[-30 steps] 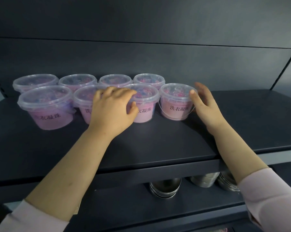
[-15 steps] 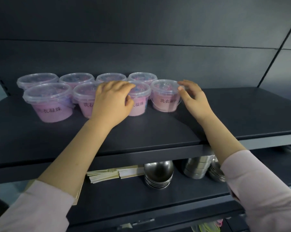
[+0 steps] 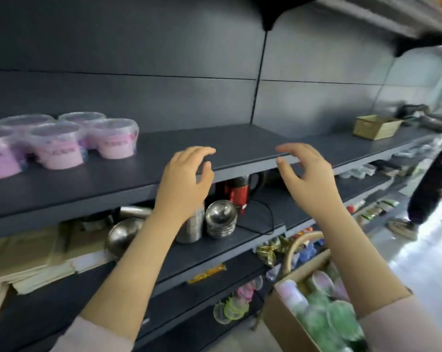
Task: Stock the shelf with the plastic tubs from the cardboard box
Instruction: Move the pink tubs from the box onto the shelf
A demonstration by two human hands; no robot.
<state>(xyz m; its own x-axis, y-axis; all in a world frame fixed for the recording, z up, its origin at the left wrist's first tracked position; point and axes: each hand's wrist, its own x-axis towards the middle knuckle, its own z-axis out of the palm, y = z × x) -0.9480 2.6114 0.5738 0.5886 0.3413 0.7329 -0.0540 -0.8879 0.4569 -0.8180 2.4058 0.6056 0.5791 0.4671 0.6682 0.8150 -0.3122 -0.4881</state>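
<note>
Already, pink plastic tubs are sitting in rows on the shelf at left, while the left hand and right hand are hovering empty, fingers loosely spread, and more tubs are waiting in the cardboard box.

Pink lidded plastic tubs sat far L on dark metal shelf; woven rectangular basket far R; brown cardboard box below, btm R, w/ more tubs inside.

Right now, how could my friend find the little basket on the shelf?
Find the long dark shelf with pink tubs at its left end. Follow it to the far right: the basket sits there, square, woven and straw-coloured, unlike the round pink tubs.
</note>
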